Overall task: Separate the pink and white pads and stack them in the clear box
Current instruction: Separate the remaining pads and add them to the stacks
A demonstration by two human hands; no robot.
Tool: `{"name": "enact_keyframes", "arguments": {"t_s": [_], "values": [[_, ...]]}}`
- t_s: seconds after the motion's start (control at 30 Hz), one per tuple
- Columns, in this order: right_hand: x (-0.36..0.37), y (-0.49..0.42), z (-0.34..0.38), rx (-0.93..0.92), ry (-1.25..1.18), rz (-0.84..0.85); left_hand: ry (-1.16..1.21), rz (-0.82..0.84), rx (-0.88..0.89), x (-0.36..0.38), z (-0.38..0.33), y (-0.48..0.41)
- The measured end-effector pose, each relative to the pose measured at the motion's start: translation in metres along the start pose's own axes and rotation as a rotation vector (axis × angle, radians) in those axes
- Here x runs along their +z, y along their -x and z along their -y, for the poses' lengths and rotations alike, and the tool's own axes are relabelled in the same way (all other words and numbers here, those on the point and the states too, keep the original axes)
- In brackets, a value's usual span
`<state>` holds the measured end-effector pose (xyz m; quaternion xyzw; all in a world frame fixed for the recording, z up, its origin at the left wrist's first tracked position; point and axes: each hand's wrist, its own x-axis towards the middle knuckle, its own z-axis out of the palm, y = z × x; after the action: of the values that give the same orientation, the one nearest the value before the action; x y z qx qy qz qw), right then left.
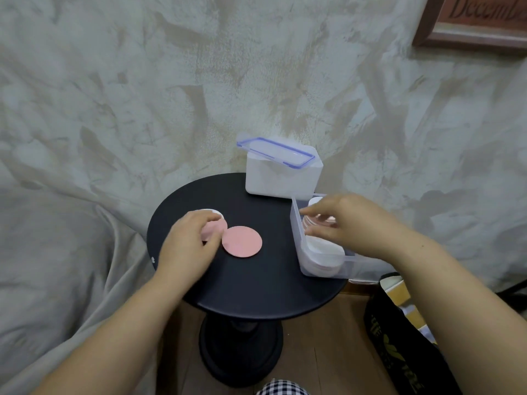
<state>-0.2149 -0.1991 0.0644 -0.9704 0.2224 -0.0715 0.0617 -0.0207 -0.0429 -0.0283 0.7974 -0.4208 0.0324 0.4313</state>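
Note:
A round pink pad (242, 242) lies flat on the black round table (256, 289). Just left of it my left hand (190, 243) rests on another pink pad (214, 228), fingers curled over its edge; a white pad (214, 212) peeks out behind it. The clear box (319, 252) stands at the table's right edge. White pads (323, 248) are stacked at its near end and pink ones (313, 220) further back. My right hand (342, 223) reaches into the box and pinches the pink stack.
A white container (282, 181) with a clear blue-rimmed lid (275, 152) laid askew on top stands at the table's back. A grey cloth drapes behind and to the left. A dark bag (399, 337) sits on the wooden floor at the right.

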Motion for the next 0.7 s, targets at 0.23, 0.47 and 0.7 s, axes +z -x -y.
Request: {"name": "enact_keyframes", "arguments": {"t_s": [0.23,0.47,0.7], "values": [[0.061,-0.023,0.067,-0.166,-0.209,0.006,-0.269,0.243,-0.026,-0.003,0.024,-0.003],[0.102,-0.029,0.069,0.057,-0.228,-0.014,-0.241,0.18,-0.03,-0.014,0.019,0.004],[0.098,-0.018,0.071,0.093,-0.231,-0.119,-0.323,0.101,0.004,-0.015,0.018,0.003]]}}
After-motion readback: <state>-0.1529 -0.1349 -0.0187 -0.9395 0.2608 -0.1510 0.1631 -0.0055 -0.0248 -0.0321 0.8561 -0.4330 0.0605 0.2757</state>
